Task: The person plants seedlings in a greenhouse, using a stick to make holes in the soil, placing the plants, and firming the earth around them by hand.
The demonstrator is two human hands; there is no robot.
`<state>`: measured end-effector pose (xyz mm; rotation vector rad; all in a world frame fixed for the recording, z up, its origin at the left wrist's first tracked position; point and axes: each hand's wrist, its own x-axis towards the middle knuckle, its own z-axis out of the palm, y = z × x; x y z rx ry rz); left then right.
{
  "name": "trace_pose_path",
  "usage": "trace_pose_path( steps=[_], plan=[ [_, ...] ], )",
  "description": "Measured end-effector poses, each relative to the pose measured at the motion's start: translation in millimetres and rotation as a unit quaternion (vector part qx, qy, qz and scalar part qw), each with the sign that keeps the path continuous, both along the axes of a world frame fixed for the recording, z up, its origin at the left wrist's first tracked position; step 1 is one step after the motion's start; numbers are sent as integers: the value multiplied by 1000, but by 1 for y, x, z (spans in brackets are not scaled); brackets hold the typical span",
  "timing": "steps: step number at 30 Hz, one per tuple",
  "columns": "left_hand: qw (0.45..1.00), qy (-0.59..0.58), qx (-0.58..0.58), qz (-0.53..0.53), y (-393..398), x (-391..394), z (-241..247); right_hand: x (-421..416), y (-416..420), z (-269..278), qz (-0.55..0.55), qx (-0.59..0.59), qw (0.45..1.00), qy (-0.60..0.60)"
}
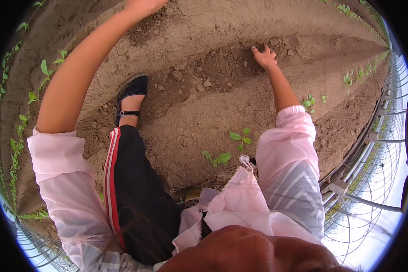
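My right hand is at the upper right of centre, on the far edge of a furrow of loose, crumbly soil. Its fingers are spread and touch the dirt, with nothing visible in them. At the top edge of the view, my left hand is partly cut off, so its fingers cannot be seen. Beneath it lies a patch of darker broken soil. Small clods are scattered along the furrow between the two hands.
Green seedlings grow close in front of my body, and another seedling stands beside my right forearm. A row of young plants runs along the left. My black shoe rests at the furrow's left end. Metal greenhouse framing curves along the right.
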<state>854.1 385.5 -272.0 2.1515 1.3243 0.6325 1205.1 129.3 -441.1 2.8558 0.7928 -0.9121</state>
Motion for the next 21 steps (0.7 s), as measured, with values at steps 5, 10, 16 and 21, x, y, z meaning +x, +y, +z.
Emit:
trace_pose_path(
  steps=[5,10,16,21],
  plan=[
    [998,54,22,-6,30,10,-15,-53,-1,0,54,-18,996,70],
    [997,18,-58,46,42,20,-10,-114,-22,21,176,-46,982,59],
    [1000,14,-14,23,57,12,-68,-107,-21,16,221,-56,971,74],
    [998,8,-56,19,35,38,-30,-62,-41,-10,93,46,973,205]
  ],
)
